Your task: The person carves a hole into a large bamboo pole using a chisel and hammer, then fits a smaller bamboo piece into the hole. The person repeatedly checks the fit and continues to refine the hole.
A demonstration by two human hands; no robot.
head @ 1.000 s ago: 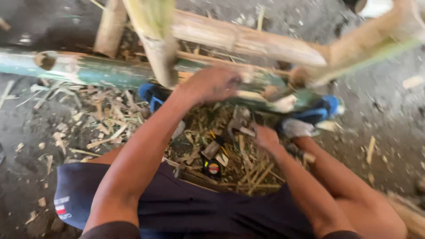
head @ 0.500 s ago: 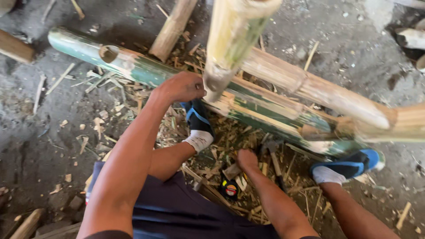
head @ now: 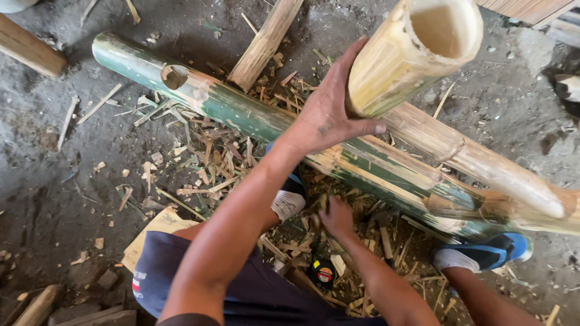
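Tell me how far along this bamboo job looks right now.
Done: the green bamboo pole on the ground already has a round hole cut in it, with shavings around it. In hand: the left hand grips an upright yellow bamboo pole; the right hand reaches into the scraps below. Left: cannot tell.

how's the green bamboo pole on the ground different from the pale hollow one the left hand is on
The green bamboo pole lies flat on the ground; the pale bamboo piece stands up toward the camera, steadied by the left hand. The green pole has a round hole cut in its side; the pale piece shows an open hollow end. Both are thick round bamboo.
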